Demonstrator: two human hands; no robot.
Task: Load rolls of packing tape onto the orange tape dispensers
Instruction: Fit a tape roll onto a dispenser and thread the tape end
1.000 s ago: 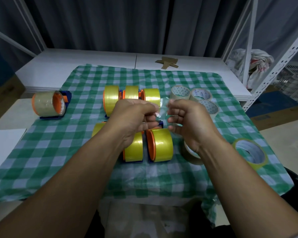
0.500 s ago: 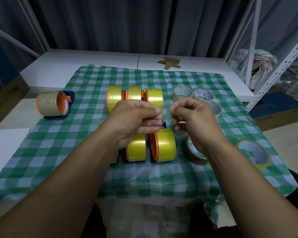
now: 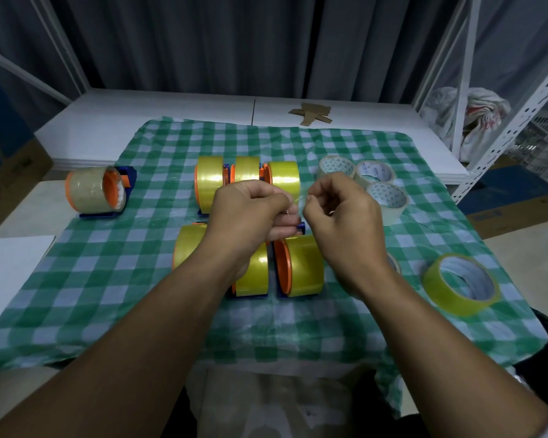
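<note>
**Found left hand (image 3: 250, 216) and right hand (image 3: 339, 216) pinching a clear tape strip (image 3: 299, 200) above the middle of the checked cloth (image 3: 114, 279).**

Observed fingers of both hands curled, thumb and forefinger of each clamped on opposite ends of the tape strip. Counted six yellow rolls seated on orange dispensers at the cloth's centre: rear row (image 3: 246, 169) of three, front row (image 3: 304, 265) of three partly hidden beneath the hands. Noted a seventh loaded dispenser (image 3: 95, 191) on bare tabletop (image 3: 29, 216) just off the cloth's left edge. Logged three loose pale rolls (image 3: 388, 197) touching one another at the cloth's right rear, and one loose yellow roll (image 3: 461, 284) near its right front corner. Could not tell which roll feeds the strip.
</note>
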